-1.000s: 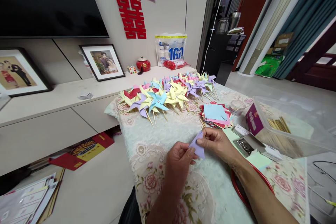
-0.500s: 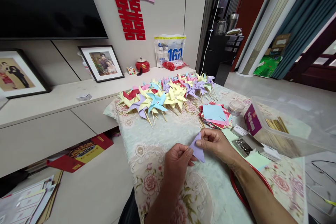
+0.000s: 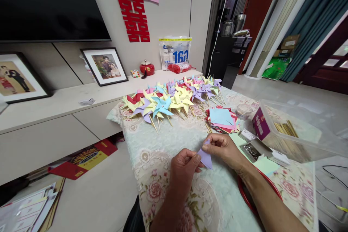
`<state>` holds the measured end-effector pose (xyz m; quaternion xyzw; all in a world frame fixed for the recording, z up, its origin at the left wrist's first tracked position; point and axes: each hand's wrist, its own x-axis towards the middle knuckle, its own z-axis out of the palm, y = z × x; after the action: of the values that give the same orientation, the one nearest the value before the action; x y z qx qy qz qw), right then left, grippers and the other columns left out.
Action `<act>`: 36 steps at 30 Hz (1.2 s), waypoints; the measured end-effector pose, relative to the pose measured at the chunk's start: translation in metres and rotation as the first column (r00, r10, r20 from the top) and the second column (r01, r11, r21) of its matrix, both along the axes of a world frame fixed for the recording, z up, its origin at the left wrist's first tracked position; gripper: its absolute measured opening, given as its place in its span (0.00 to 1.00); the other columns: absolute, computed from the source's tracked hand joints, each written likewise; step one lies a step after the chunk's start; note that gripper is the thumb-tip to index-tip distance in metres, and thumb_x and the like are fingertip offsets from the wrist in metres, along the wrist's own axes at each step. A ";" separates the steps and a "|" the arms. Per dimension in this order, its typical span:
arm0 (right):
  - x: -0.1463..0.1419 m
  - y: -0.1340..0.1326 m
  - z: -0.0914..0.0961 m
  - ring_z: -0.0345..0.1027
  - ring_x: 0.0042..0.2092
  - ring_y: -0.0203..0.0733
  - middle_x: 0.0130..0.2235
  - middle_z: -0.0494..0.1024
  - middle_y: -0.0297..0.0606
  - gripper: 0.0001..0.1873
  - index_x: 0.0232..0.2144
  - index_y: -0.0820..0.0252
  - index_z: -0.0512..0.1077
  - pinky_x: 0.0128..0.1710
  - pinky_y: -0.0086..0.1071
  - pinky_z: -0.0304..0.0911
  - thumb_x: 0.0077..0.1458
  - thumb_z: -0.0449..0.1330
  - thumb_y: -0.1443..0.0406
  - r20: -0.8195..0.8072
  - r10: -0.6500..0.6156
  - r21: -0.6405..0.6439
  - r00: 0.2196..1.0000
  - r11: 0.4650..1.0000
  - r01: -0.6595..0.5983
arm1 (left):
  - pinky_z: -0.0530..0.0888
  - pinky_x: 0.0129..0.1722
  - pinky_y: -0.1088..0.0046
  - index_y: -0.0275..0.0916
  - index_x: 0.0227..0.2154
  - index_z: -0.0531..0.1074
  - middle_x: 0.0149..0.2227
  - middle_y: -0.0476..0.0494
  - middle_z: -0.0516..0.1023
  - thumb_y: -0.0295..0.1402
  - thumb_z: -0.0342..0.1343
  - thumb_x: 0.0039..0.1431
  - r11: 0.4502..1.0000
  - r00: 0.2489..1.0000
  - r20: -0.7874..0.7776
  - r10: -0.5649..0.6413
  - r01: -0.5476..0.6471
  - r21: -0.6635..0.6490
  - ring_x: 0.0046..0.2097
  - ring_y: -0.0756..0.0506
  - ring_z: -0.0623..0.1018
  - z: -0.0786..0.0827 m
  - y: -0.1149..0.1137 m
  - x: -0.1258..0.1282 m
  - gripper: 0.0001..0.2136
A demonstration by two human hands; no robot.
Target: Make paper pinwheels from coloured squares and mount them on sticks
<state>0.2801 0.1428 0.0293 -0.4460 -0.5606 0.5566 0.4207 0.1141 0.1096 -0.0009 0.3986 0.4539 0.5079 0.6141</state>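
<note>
A small purple paper piece is pinched between both hands just above the flowered tablecloth. My left hand grips its lower left edge with thumb and fingers closed. My right hand holds its upper right edge, fingers curled over it. Behind the hands lies a stack of coloured paper squares, blue on top. Farther back, several finished paper pinwheels on wooden sticks are spread across the table.
A clear plastic box with wooden sticks stands at the right, beside a small open box of pins and a round tape container. A red hoop lies under my right forearm. A low cabinet with framed photos runs along the left.
Both hands keep the purple paper between them; its top corner has been folded or turned down slightly. The view has shifted a little.
</note>
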 end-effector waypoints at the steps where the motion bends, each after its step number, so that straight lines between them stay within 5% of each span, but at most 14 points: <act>1: 0.001 0.000 0.000 0.59 0.25 0.34 0.22 0.70 0.28 0.19 0.23 0.60 0.73 0.27 0.29 0.53 0.43 0.73 0.53 0.023 -0.017 0.010 1.000 1.000 0.016 | 0.73 0.24 0.75 0.37 0.23 0.74 0.20 0.46 0.80 0.39 0.66 0.48 1.000 1.000 0.001 0.000 0.000 -0.009 0.22 0.48 0.77 -0.001 0.000 0.001 0.11; 6: 0.003 0.002 -0.003 0.58 0.25 0.34 0.21 0.69 0.29 0.19 0.22 0.61 0.73 0.27 0.30 0.52 0.47 0.70 0.52 0.077 -0.054 0.048 0.996 0.998 0.050 | 0.73 0.24 0.75 0.37 0.23 0.74 0.20 0.45 0.80 0.39 0.66 0.48 0.999 0.999 -0.045 0.031 -0.031 0.008 0.24 0.47 0.78 -0.004 -0.001 0.003 0.11; 21: -0.002 -0.001 0.002 0.56 0.25 0.33 0.22 0.67 0.28 0.19 0.24 0.61 0.71 0.25 0.28 0.50 0.48 0.70 0.53 0.073 0.101 -0.018 0.992 0.995 -0.100 | 0.70 0.24 0.77 0.37 0.23 0.75 0.19 0.50 0.77 0.36 0.65 0.49 0.998 0.995 -0.096 0.032 -0.027 0.054 0.22 0.51 0.72 -0.010 0.001 0.001 0.08; 28: 0.001 -0.001 -0.006 0.45 0.26 0.32 0.22 0.54 0.25 0.19 0.20 0.59 0.62 0.24 0.29 0.41 0.52 0.64 0.56 0.307 0.144 0.021 0.941 0.987 -0.158 | 0.72 0.26 0.76 0.37 0.23 0.74 0.20 0.49 0.78 0.36 0.66 0.47 0.988 0.987 0.056 0.149 -0.146 -0.054 0.24 0.50 0.74 0.002 0.004 -0.001 0.09; 36: 0.000 -0.002 -0.001 0.47 0.26 0.33 0.22 0.55 0.26 0.15 0.22 0.59 0.65 0.25 0.30 0.42 0.52 0.62 0.58 0.354 0.144 0.027 0.924 0.986 -0.164 | 0.69 0.24 0.78 0.37 0.22 0.74 0.19 0.51 0.76 0.34 0.65 0.46 0.985 0.985 0.008 0.170 -0.170 -0.018 0.22 0.52 0.71 -0.001 0.004 -0.002 0.08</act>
<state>0.2799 0.1412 0.0282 -0.4806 -0.6753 0.4834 0.2815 0.1124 0.1135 -0.0018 0.3507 0.4879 0.5564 0.5740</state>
